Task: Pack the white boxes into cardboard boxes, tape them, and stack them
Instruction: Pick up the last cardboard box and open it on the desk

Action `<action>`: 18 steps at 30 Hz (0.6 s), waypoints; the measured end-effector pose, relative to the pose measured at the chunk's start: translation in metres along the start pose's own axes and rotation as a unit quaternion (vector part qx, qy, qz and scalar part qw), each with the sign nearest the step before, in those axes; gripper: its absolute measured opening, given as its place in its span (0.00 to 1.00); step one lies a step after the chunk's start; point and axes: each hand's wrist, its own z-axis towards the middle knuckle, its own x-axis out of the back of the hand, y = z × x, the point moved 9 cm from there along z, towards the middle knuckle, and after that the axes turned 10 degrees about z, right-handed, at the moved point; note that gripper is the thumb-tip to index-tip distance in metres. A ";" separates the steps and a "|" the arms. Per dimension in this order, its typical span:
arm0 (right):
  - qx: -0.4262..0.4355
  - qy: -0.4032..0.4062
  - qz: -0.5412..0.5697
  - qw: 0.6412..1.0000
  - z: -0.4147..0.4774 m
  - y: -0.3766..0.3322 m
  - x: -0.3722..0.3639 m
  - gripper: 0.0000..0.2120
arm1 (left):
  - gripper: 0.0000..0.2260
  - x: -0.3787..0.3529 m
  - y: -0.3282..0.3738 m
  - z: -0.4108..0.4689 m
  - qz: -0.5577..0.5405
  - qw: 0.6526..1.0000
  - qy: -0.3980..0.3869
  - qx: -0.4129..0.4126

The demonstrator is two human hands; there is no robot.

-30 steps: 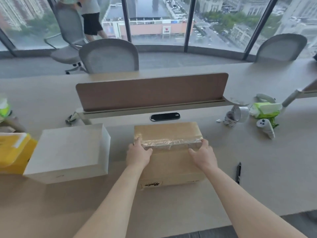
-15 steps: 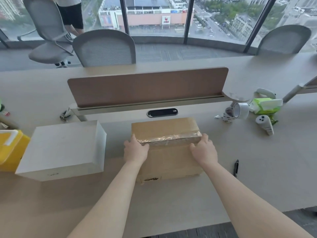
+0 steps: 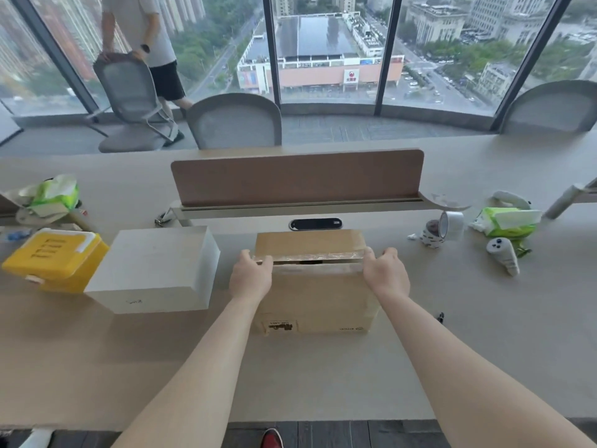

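Observation:
A brown cardboard box [image 3: 318, 295] lies on the desk in front of me, a strip of clear tape [image 3: 311, 255] across its top seam, where a dark gap shows. My left hand [image 3: 250, 277] presses on the box's left top edge and my right hand [image 3: 386, 273] on its right top edge, both at the ends of the tape. A white box [image 3: 156, 268] lies closed to the left of it, a little apart. A roll of clear tape [image 3: 452, 225] stands at the right.
A yellow case [image 3: 55, 258] touches the white box's left side. A brown divider panel [image 3: 297, 177] runs behind the boxes. Green wipe packs [image 3: 504, 221], a white controller [image 3: 504, 258] and a pen [image 3: 440, 317] lie right. A person holds a chair [image 3: 129, 88] by the window.
My view has tilted up, so the scene sits lower in the frame. Both hands stay on the box's top edges, and a dark gap now shows along the taped seam.

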 end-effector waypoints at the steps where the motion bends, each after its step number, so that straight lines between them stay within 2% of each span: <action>1: 0.000 -0.008 -0.005 1.000 -0.004 0.001 0.005 0.24 | 0.25 0.004 -0.002 -0.010 0.000 1.000 0.008 0.004; 5: 0.010 -0.052 -0.041 0.998 -0.014 0.010 0.011 0.23 | 0.12 0.013 -0.012 -0.034 0.054 0.998 0.038 0.014; 7: 0.003 -0.080 -0.066 0.995 -0.020 0.016 0.011 0.20 | 0.13 0.013 -0.020 -0.040 0.109 0.993 0.029 0.020; 11: 0.007 -0.125 -0.103 0.987 -0.037 0.025 0.003 0.12 | 0.15 -0.009 -0.033 -0.050 0.196 0.978 -0.065 0.037; 16: 0.033 -0.165 -0.130 0.977 -0.055 0.034 -0.026 0.10 | 0.08 -0.048 -0.027 -0.064 0.197 0.971 -0.134 0.000; 17: 0.041 -0.164 -0.133 0.977 -0.056 0.034 -0.031 0.11 | 0.09 -0.055 -0.029 -0.062 0.193 0.971 -0.141 0.001; 18: 0.050 -0.161 -0.135 0.976 -0.057 0.034 -0.034 0.11 | 0.13 -0.060 -0.032 -0.061 0.197 0.970 -0.146 0.007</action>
